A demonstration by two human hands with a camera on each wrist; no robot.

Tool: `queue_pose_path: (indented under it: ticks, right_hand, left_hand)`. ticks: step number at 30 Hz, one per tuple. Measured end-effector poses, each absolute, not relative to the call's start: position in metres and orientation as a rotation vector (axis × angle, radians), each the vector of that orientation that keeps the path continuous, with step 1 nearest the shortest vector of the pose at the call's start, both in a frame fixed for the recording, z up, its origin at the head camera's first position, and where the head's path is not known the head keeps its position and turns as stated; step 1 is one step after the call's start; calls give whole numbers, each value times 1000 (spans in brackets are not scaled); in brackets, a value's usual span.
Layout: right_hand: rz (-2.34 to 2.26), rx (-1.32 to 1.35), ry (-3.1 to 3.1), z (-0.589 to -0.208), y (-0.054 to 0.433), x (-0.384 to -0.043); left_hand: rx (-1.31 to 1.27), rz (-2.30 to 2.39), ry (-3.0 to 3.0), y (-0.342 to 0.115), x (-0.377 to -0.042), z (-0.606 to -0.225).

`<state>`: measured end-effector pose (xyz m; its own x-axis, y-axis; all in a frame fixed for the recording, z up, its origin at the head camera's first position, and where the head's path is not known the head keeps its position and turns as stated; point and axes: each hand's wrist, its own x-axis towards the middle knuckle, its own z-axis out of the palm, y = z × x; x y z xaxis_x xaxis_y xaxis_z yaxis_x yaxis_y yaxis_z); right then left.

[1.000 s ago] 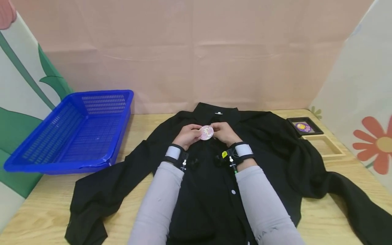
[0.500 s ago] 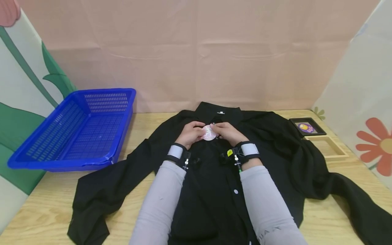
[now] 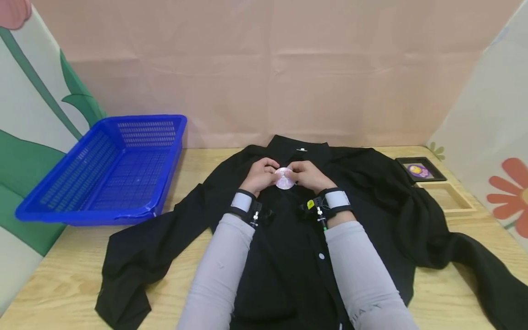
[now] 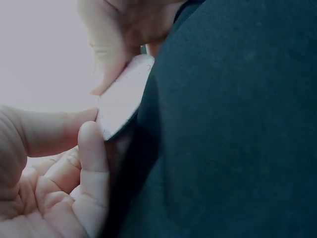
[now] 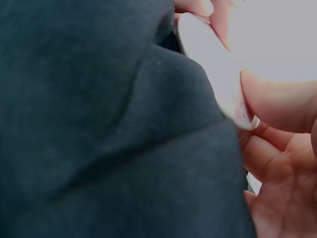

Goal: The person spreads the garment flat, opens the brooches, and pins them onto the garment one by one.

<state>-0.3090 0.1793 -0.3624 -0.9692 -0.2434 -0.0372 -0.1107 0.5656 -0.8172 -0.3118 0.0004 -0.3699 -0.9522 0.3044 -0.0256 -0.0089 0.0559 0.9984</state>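
A round pinkish-white badge (image 3: 284, 182) lies against the upper front of a black button-up shirt (image 3: 280, 256), just below the collar. My left hand (image 3: 261, 177) pinches the badge's left edge between thumb and fingers. At the opposite edge, my right hand (image 3: 309, 176) grips it, the thumb lying on its face. In the left wrist view the badge (image 4: 126, 94) is seen from its side, tilted close to the black cloth. The right wrist view shows the badge (image 5: 210, 59) with dark fabric bunched along its edge. Its back is hidden.
A blue plastic basket (image 3: 165, 192) stands at the left on the wooden table (image 3: 62, 279). To the right sit a black frame (image 3: 438, 176) with a purple-and-yellow badge (image 3: 418, 171) inside and a light wooden tray (image 3: 470, 210). The shirt's sleeves spread to both sides.
The right thumb has come over the badge's face, and the badge now looks tilted rather than face-up. Both hands stay at the shirt's upper front while the head view shifts slightly.
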Motion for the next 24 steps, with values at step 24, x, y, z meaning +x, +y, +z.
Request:
queue_pose_path:
  ticks: [24]
  right_hand:
    - [-1502, -250, 2559, -360, 185, -307]
  left_hand:
    - [412, 1921, 2165, -4, -307, -362]
